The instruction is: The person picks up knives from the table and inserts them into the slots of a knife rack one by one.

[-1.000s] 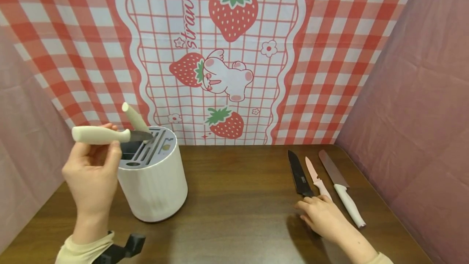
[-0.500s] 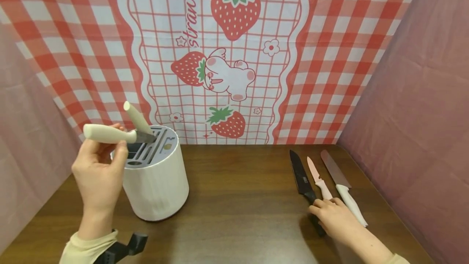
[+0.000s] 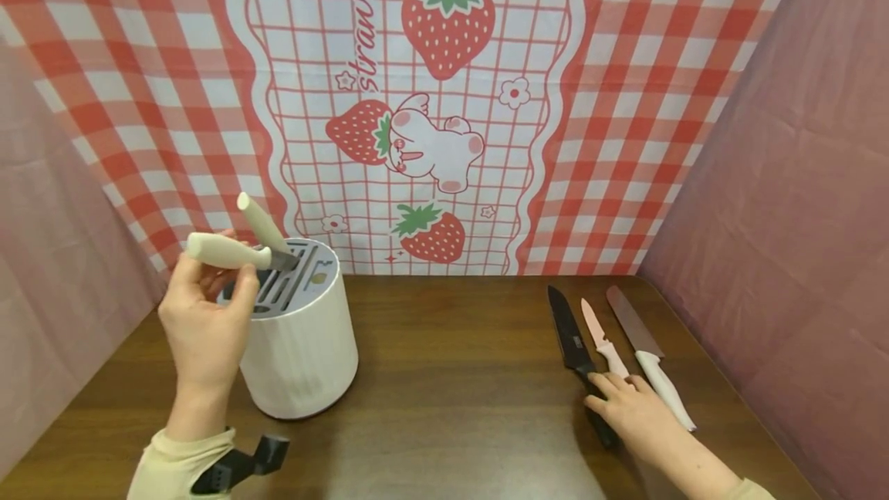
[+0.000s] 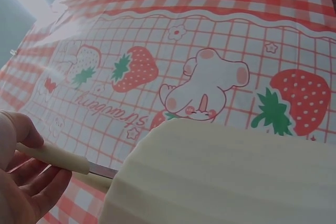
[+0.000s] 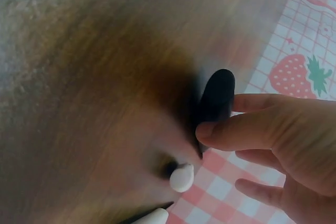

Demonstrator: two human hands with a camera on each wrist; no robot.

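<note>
My left hand (image 3: 204, 330) pinches the cream handle of a kitchen knife (image 3: 225, 251). That knife lies nearly level, its blade over the slotted top of a white round knife block (image 3: 302, 369). In the left wrist view the blade tip is hidden behind the block (image 4: 220, 177). Another cream-handled knife (image 3: 262, 222) stands tilted in the block. On the right, my right hand (image 3: 639, 419) holds the handle of a black knife (image 3: 568, 330) between thumb and fingers, seen closely on the black handle (image 5: 218, 95). Its blade points away across the table.
Beside the black knife lie a small pink knife (image 3: 593, 322) and a wide-bladed knife with a white handle (image 3: 663, 388). The wooden table (image 3: 444, 392) runs back to a strawberry-print cloth (image 3: 444, 153). Pink cloth (image 3: 771, 214) hangs at both sides.
My left hand has moved right, bringing its knife's blade further over the block. My right hand has shifted slightly right onto the black knife's handle; the knives on the table stay put.
</note>
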